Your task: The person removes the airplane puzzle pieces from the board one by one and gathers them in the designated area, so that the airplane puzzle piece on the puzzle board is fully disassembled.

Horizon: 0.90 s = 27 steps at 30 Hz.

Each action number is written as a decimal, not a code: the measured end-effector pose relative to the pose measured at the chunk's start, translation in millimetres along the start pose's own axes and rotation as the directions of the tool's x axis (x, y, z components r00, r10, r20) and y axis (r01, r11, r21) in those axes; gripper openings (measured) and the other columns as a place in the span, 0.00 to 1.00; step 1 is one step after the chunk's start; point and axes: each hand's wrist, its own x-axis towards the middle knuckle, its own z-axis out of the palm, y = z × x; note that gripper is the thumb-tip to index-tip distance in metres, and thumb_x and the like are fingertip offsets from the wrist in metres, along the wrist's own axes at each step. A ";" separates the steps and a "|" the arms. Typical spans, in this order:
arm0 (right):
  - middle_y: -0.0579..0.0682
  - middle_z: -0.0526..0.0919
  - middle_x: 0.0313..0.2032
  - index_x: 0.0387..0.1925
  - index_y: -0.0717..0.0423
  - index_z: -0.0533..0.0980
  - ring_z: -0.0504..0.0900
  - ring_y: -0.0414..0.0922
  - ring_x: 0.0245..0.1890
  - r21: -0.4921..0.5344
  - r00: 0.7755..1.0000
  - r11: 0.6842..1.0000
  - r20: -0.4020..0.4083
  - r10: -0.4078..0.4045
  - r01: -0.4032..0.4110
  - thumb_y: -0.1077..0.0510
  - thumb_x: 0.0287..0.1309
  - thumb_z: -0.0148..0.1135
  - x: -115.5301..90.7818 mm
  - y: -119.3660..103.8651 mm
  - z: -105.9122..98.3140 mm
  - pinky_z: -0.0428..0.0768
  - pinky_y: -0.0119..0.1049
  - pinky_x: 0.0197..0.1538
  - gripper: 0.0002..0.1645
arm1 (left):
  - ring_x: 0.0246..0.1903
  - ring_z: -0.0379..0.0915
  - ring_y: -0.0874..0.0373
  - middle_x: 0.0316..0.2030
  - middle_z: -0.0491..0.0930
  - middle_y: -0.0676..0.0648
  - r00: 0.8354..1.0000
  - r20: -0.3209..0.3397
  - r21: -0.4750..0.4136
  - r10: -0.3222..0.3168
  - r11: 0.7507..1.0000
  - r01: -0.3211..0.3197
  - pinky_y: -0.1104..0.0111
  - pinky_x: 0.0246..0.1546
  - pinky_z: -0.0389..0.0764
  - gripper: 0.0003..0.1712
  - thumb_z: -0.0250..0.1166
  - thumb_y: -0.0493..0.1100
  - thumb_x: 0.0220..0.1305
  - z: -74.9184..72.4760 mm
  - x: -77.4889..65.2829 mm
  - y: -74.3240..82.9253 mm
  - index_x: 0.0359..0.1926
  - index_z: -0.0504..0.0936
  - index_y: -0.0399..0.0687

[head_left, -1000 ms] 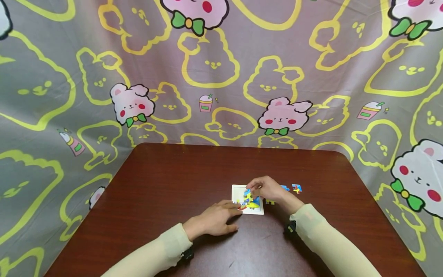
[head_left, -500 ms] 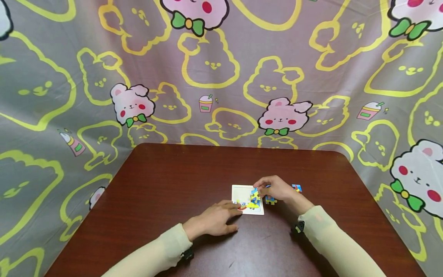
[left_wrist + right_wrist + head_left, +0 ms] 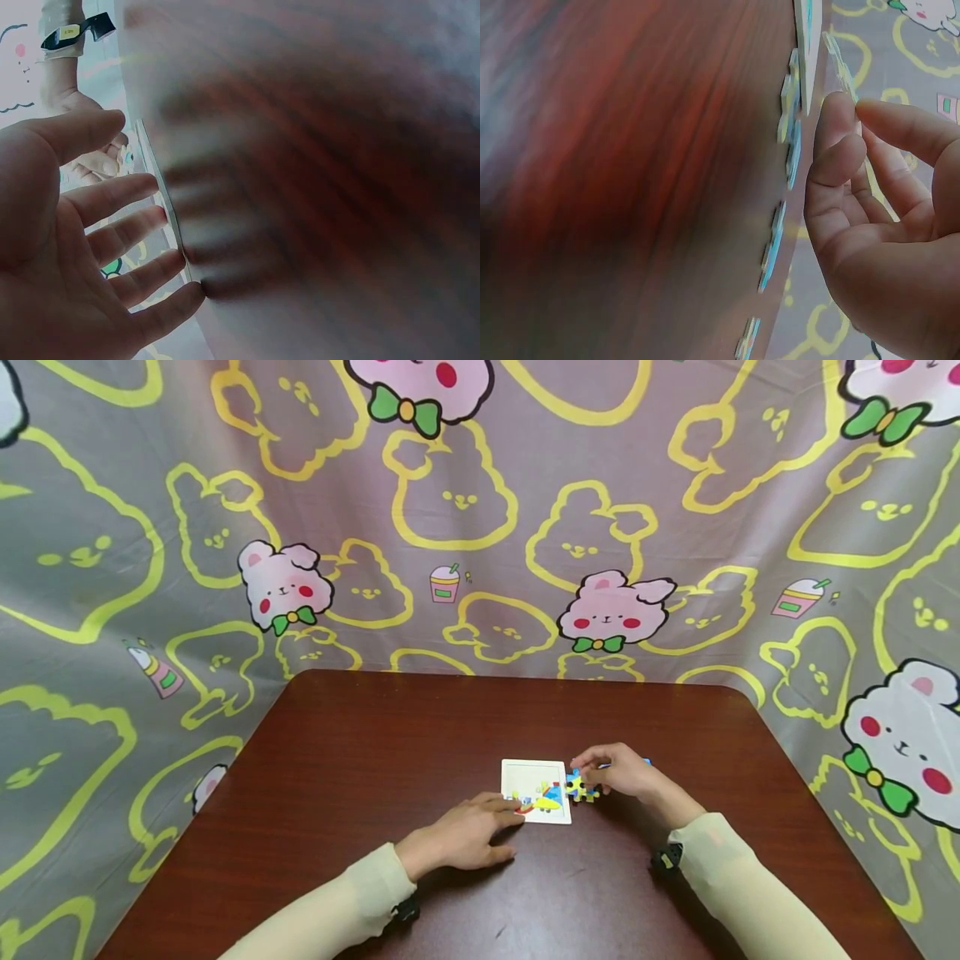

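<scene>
Left hand (image 3: 472,832): fingers spread and fairly straight, fingertips touching the near left edge of the puzzle board.
Right hand (image 3: 621,772): thumb and fingers pinch a blue-and-yellow puzzle piece (image 3: 576,784), raised off the table.
Puzzle board (image 3: 516,763): flat, pale-rimmed, partly filled along its near side.
Loose pieces (image 3: 772,247): on the table, right of the board.
Table (image 3: 405,727): glossy reddish-brown wood.
Backdrop (image 3: 487,460): grey cloth, cartoon rabbits.
Since a second ago: right hand and piece have shifted rightward off the board; left hand unmoved.

Glare on table (image 3: 540,897); wrist pics dim w/ blurry shadows.
</scene>
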 end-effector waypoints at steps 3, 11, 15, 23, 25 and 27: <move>0.54 0.84 0.33 0.47 0.62 0.82 0.83 0.47 0.30 0.001 1.000 1.000 -0.010 0.012 -0.012 0.64 0.61 0.64 -3.3 2.3 -3.5 0.79 0.39 0.28 0.13 | 0.71 0.63 0.51 0.71 0.69 0.54 1.000 0.001 -0.003 -0.004 1.000 0.004 0.51 0.66 0.73 0.30 0.62 0.57 0.66 -0.2 -0.3 0.2 0.67 0.75 0.55; 0.54 0.83 0.34 0.47 0.62 0.82 0.82 0.47 0.32 0.011 0.999 0.999 -0.002 0.042 -0.042 0.64 0.63 0.62 -11.0 11.7 -15.6 0.79 0.40 0.29 0.12 | 0.71 0.64 0.50 0.70 0.70 0.52 1.000 -0.007 -0.002 0.010 1.000 -0.010 0.52 0.66 0.73 0.30 0.63 0.56 0.66 -0.9 -1.7 0.9 0.67 0.76 0.53; 0.54 0.83 0.35 0.48 0.63 0.81 0.83 0.47 0.32 0.014 0.999 0.999 0.001 0.048 -0.048 0.63 0.62 0.63 -15.2 16.1 -22.3 0.80 0.40 0.30 0.13 | 0.71 0.63 0.49 0.70 0.70 0.51 1.000 -0.007 -0.011 0.016 1.000 -0.016 0.51 0.66 0.73 0.30 0.63 0.56 0.66 -0.5 -2.1 0.4 0.67 0.76 0.52; 0.55 0.83 0.36 0.51 0.64 0.80 0.82 0.47 0.33 0.020 0.999 0.999 0.018 0.047 -0.047 0.61 0.65 0.62 -24.9 23.3 -34.1 0.80 0.40 0.31 0.15 | 0.71 0.63 0.50 0.70 0.70 0.52 1.000 0.001 -0.007 0.006 1.000 -0.006 0.52 0.66 0.73 0.30 0.63 0.57 0.66 -1.0 -2.4 0.3 0.67 0.75 0.54; 0.55 0.83 0.36 0.50 0.64 0.80 0.83 0.47 0.33 0.018 0.999 0.999 0.014 0.044 -0.045 0.61 0.65 0.62 -26.5 25.5 -35.8 0.80 0.40 0.31 0.15 | 0.71 0.63 0.50 0.70 0.70 0.52 1.000 0.002 -0.007 0.006 1.000 -0.006 0.53 0.66 0.73 0.30 0.63 0.57 0.66 -1.1 -2.4 0.2 0.67 0.75 0.54; 0.54 0.83 0.35 0.49 0.64 0.80 0.82 0.47 0.33 0.016 0.999 0.999 0.008 0.048 -0.048 0.61 0.64 0.62 -27.6 28.1 -36.6 0.79 0.39 0.30 0.14 | 0.71 0.63 0.50 0.70 0.70 0.53 1.000 0.001 -0.006 0.008 1.000 -0.008 0.53 0.66 0.73 0.30 0.63 0.56 0.66 -0.8 -2.5 0.1 0.67 0.76 0.54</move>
